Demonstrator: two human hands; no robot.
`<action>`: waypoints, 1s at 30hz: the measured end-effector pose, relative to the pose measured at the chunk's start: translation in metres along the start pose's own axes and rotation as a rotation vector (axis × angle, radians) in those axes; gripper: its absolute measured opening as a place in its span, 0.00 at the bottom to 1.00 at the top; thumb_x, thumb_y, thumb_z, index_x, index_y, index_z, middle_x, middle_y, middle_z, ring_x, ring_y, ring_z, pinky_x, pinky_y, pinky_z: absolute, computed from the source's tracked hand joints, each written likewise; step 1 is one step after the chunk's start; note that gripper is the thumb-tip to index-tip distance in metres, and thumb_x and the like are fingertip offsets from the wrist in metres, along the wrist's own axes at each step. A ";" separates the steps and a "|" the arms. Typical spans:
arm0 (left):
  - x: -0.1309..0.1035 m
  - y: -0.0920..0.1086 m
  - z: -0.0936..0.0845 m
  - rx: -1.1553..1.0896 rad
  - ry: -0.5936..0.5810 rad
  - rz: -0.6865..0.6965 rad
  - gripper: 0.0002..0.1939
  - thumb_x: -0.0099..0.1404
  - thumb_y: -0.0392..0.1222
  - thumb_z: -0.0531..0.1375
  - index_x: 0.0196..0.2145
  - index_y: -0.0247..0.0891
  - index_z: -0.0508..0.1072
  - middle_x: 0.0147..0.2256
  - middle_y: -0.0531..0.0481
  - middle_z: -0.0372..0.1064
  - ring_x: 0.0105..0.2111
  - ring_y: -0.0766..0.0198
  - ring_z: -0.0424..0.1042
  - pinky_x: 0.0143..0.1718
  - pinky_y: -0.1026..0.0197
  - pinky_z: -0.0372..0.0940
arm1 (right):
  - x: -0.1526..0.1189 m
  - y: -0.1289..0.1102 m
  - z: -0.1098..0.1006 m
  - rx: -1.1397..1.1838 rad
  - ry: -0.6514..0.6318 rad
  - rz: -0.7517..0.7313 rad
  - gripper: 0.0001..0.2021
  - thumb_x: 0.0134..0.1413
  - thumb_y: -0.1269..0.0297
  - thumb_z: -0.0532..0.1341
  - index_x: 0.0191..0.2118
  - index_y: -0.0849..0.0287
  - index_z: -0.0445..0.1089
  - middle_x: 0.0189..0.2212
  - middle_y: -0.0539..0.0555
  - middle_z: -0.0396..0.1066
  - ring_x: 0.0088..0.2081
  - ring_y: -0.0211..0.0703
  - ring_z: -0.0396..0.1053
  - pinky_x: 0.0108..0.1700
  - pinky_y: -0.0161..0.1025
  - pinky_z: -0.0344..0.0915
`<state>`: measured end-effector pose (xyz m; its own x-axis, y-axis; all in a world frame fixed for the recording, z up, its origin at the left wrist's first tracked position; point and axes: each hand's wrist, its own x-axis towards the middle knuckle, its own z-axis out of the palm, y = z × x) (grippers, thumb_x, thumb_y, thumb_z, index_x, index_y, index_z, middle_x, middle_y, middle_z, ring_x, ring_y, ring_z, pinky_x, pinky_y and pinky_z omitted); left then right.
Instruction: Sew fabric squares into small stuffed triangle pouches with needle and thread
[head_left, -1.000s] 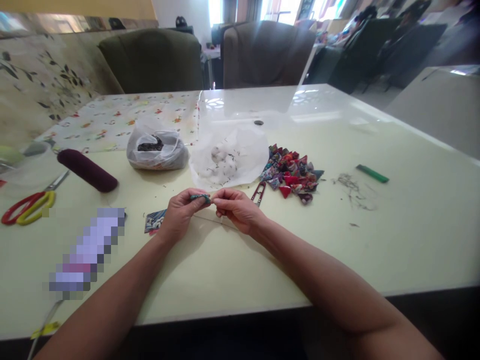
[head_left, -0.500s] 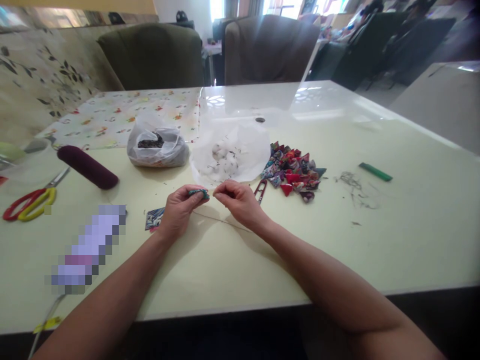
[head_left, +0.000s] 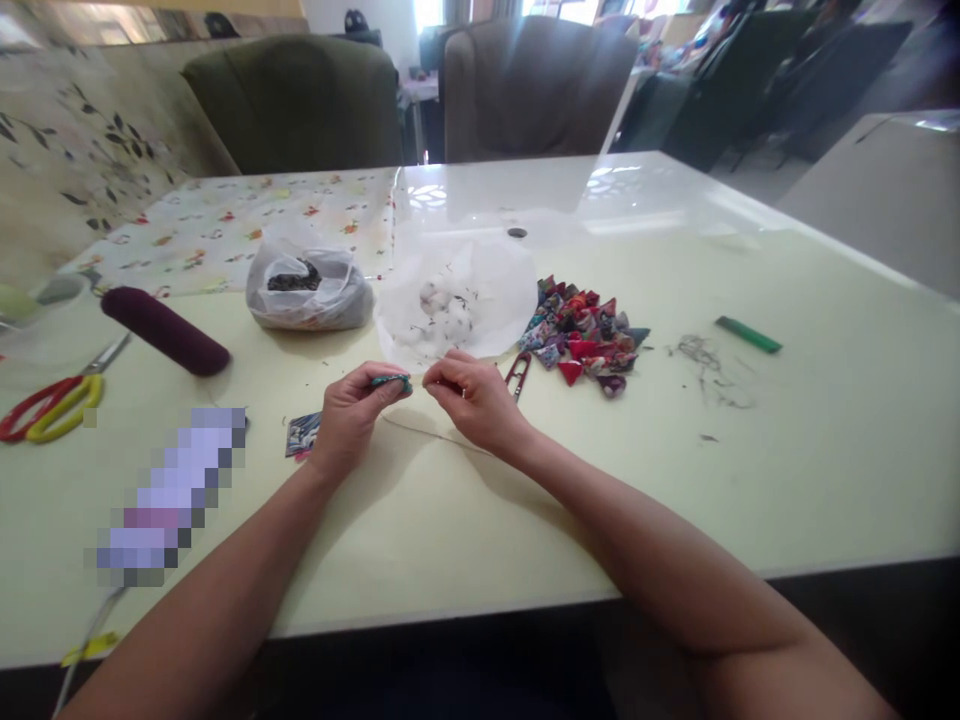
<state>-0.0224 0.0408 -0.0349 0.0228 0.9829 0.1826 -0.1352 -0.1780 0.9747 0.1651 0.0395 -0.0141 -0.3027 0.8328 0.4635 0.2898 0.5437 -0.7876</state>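
Observation:
My left hand (head_left: 351, 412) pinches a small piece of teal patterned fabric (head_left: 393, 384) between thumb and fingers. Just to its right, my right hand (head_left: 474, 400) is closed, thumb against fingertips; whatever it grips is too small to make out. A thin thread (head_left: 435, 434) runs along the table below both hands. Beside my left wrist lies a dark blue patterned fabric square (head_left: 303, 434) with pink showing under it. Thread snips (head_left: 518, 376) with a dark red handle rest just past my right hand. Behind them sits a pile of small stuffed fabric triangles (head_left: 581, 340).
White stuffing (head_left: 446, 315) with dark specks lies on a translucent sheet (head_left: 502, 285). Left of it stand a plastic bag (head_left: 307, 310) of dark bits, a purple cylinder (head_left: 169, 332) and red-yellow scissors (head_left: 64, 405). Thread scraps (head_left: 709, 370) and a green item (head_left: 748, 334) lie right.
The whole view has shifted slightly, so things sit a little further left and higher. Both hands keep nearly the same pose, still close together.

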 end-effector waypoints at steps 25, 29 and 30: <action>-0.003 0.003 0.004 0.035 -0.009 -0.003 0.06 0.57 0.41 0.70 0.32 0.38 0.80 0.36 0.50 0.74 0.35 0.64 0.74 0.44 0.58 0.73 | 0.000 0.004 0.006 0.254 0.004 0.170 0.05 0.54 0.69 0.59 0.28 0.60 0.68 0.25 0.48 0.64 0.30 0.36 0.60 0.36 0.36 0.58; -0.002 0.003 0.003 0.020 -0.016 -0.007 0.06 0.57 0.41 0.70 0.32 0.38 0.80 0.35 0.50 0.74 0.35 0.65 0.74 0.43 0.58 0.73 | 0.000 0.006 0.011 0.479 -0.020 0.324 0.05 0.51 0.64 0.61 0.29 0.60 0.70 0.25 0.47 0.64 0.28 0.34 0.58 0.31 0.35 0.57; -0.002 0.003 0.003 0.023 -0.019 -0.006 0.06 0.57 0.41 0.70 0.32 0.38 0.80 0.36 0.50 0.74 0.35 0.65 0.75 0.43 0.58 0.73 | 0.000 0.006 0.011 0.531 -0.014 0.359 0.05 0.50 0.64 0.62 0.29 0.60 0.70 0.25 0.47 0.64 0.28 0.34 0.58 0.30 0.34 0.57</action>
<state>-0.0198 0.0380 -0.0320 0.0423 0.9829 0.1791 -0.1118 -0.1735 0.9785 0.1568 0.0413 -0.0238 -0.2838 0.9499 0.1311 -0.1130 0.1027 -0.9883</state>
